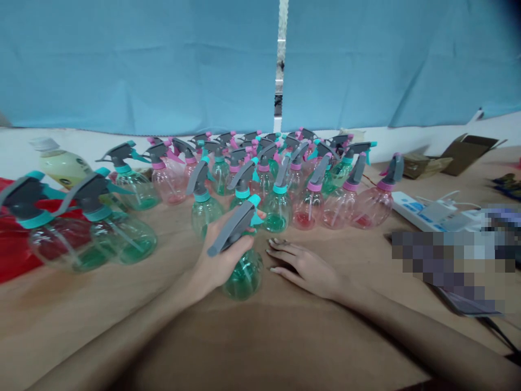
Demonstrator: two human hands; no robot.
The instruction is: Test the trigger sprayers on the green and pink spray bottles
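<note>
Green bottle (243, 279) tucked in the left hand (220, 264)

The round bottle is in the middle of the picture. The left hand's grip is wrapped round its neck, pinching it just under the grey spray top (233, 227). The nose of the spray top points up and to the right, and its long grey back points down and to the left. I can't tell if the bottom of the bottle touches the brown surface (301, 342).

Just to the right is the right hand (307, 267). It is palm down with its fingers a bit spread, and it holds nothing.

More spray bottles (277, 210), green and pink, stand close together just behind the hands. Two green ones (130, 241) are over at the left, near a red thing (14, 244).

To hold this bottle well, I'd squeeze the neck snugly but gently, because the round part looks thin. Fingers should stay off the trigger. It's best to keep the bottle straight and leave it a little room, as a bump could knock its neighbours over. If it wobbles, the right hand looks near enough to steady its round side.
</note>
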